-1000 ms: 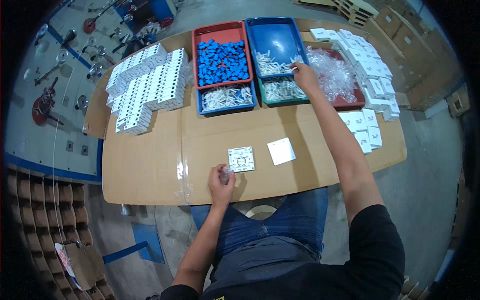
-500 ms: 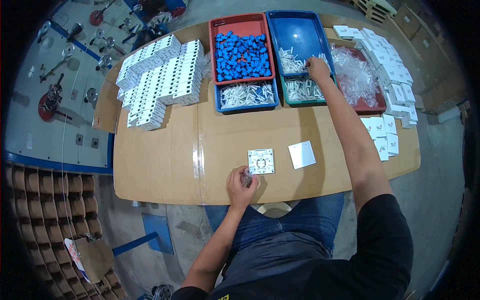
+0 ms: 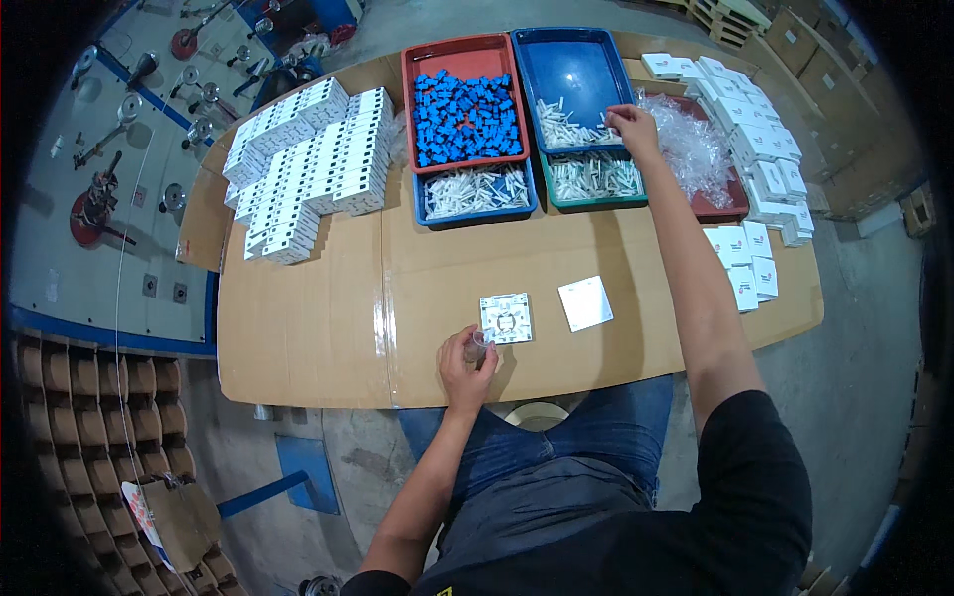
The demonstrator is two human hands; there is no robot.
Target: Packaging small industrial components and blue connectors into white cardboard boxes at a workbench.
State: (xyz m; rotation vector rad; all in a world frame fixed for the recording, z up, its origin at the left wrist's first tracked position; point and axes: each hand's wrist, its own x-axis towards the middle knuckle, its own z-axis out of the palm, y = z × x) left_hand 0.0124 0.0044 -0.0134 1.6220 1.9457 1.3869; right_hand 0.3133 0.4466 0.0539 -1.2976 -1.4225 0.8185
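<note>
A clear plastic cup (image 3: 479, 346) sits in the left hand (image 3: 465, 372), whose fingers curl around it just inside the near edge of the cardboard-covered worktop (image 3: 298, 343). Right beside it, at the upper right, lies a white square frame (image 3: 507, 319); a plain white plate (image 3: 584, 304) lies a little farther right, tilted, with a strip of cardboard between the two.

The right hand (image 3: 636, 129) reaches to the near right corner of the upper blue tray (image 3: 568, 72), fingers bent at its rim by the small white pieces (image 3: 562, 129); whether they grip one, I cannot tell. That tray overlaps a green tray (image 3: 598, 203).

Next to it stands a red tray (image 3: 462, 57) of blue pieces (image 3: 467, 117). Wide open room runs from the left hand to the white blocks (image 3: 313, 159) at far left; on the right, white boxes (image 3: 760, 139) crowd the edge.
</note>
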